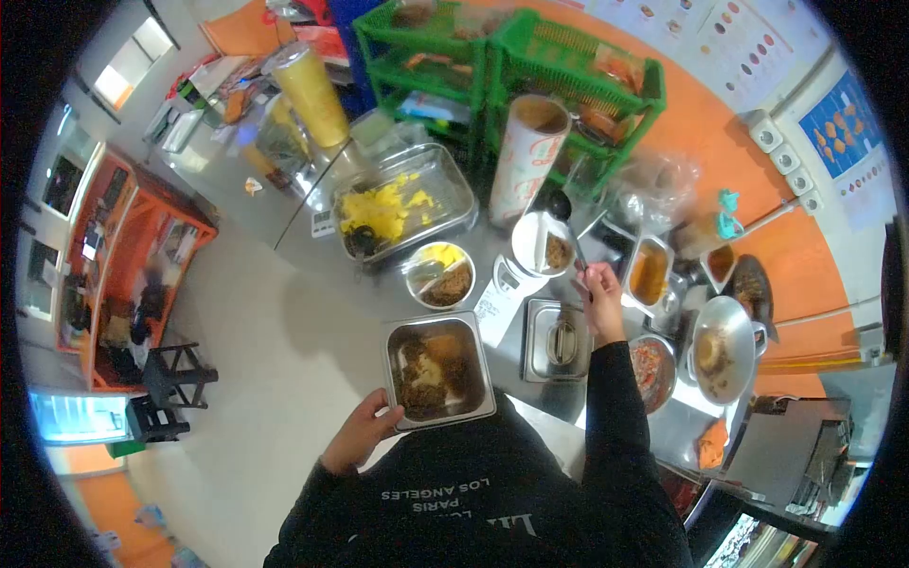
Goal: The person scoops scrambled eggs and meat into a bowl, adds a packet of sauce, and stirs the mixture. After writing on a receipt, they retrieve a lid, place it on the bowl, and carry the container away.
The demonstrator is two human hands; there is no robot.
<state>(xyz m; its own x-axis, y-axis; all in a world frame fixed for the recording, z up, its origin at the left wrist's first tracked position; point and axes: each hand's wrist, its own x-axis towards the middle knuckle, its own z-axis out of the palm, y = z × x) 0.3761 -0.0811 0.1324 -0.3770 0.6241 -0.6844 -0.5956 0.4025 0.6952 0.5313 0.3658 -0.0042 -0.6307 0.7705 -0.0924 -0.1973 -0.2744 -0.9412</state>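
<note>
My left hand (365, 428) grips the near left corner of a square steel pan (488, 383) holding brown crumbly food, tilted in front of my chest. My right hand (600, 295) is closed around the handle of a black spoon (559, 204), its round head over the far rim of a white bowl (526, 254). That bowl has a divider and brown crumbly food (559, 253) on one side, and appears to sit on a white kitchen scale (511, 276). Left of it stands a second divided bowl (413, 286) with yellow pieces and brown food.
A steel tray (461, 222) with yellow food lies behind the bowls. A tall paper-wrapped roll (525, 161), green racks (568, 57) and a plastic bag (653, 189) stand beyond. On the right are a lidded steel pan (540, 364), a sauce pan (650, 270) and a wok (734, 317).
</note>
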